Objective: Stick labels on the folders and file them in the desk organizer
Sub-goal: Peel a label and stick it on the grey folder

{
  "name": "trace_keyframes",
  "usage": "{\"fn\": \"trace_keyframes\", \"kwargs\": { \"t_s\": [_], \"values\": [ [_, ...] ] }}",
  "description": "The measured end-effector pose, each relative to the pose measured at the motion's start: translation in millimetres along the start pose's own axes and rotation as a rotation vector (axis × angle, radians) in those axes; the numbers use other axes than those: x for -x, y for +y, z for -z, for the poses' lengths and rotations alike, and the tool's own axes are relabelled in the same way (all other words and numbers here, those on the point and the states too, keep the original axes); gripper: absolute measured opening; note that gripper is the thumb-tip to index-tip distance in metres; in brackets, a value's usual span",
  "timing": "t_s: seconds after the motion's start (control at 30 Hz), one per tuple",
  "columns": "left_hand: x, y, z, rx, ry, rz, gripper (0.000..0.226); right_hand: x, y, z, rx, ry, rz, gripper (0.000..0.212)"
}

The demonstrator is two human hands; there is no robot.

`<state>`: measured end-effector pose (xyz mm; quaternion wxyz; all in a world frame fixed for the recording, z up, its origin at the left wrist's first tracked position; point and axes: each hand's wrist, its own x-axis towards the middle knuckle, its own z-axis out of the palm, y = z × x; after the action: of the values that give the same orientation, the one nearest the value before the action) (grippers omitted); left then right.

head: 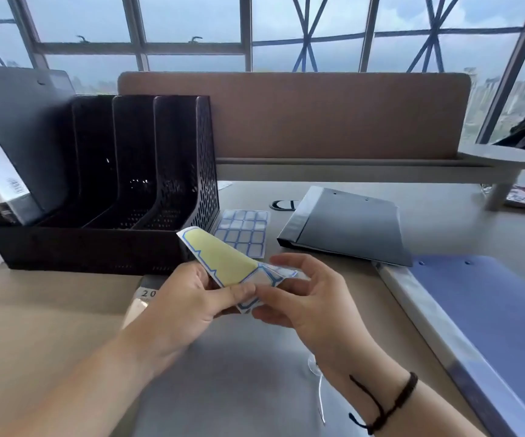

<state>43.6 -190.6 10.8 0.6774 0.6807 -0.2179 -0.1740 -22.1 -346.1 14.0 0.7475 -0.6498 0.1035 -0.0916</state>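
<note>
Both hands pinch the label sheet (223, 260): left hand (188, 298) holds its near edge, right hand (305, 298) peels rightward; the grey folder (346, 225) lies far right.

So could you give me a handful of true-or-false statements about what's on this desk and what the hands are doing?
1. Both hands hold a label sheet. True: the left hand and right hand pinch the label sheet above the desk.
2. The desk organizer is white. False: the desk organizer is black mesh.
3. One folder already stands in the organizer. True: a dark folder leans in its leftmost slot.
4. The blue folder stands upright. False: the blue folder lies flat on the desk, at the right.
5. A second label sheet lies beside the organizer. True: the second label sheet lies flat on the desk, just right of it.
</note>
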Motion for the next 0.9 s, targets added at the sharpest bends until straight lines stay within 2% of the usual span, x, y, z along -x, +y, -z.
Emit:
{"fn": "trace_keyframes", "kwargs": {
  "t_s": [0.07,0.13,0.23,0.37,0.5,0.9],
  "values": [
    [1,-2,4,0.034,0.069,-0.002,0.018,1,1,1,0.273,0.017,0.019,0.036],
    [0,-5,8,0.035,0.105,-0.001,0.017,-1,6,3,0.479,0.061,0.123,0.031],
    [4,-3,10,0.005,0.106,-0.009,0.016,-4,15,5,0.628,0.13,0.333,0.024],
    [10,-2,4,-0.086,0.107,-0.059,0.012,-3,16,5,0.667,0.131,0.502,0.022],
    [12,-3,3,-0.126,0.033,-0.064,0.014,-3,19,4,0.654,0.12,0.521,0.019],
    [11,-7,4,-0.068,0.015,-0.055,0.014,-3,22,3,0.615,0.125,0.612,0.016]
  ]
}}
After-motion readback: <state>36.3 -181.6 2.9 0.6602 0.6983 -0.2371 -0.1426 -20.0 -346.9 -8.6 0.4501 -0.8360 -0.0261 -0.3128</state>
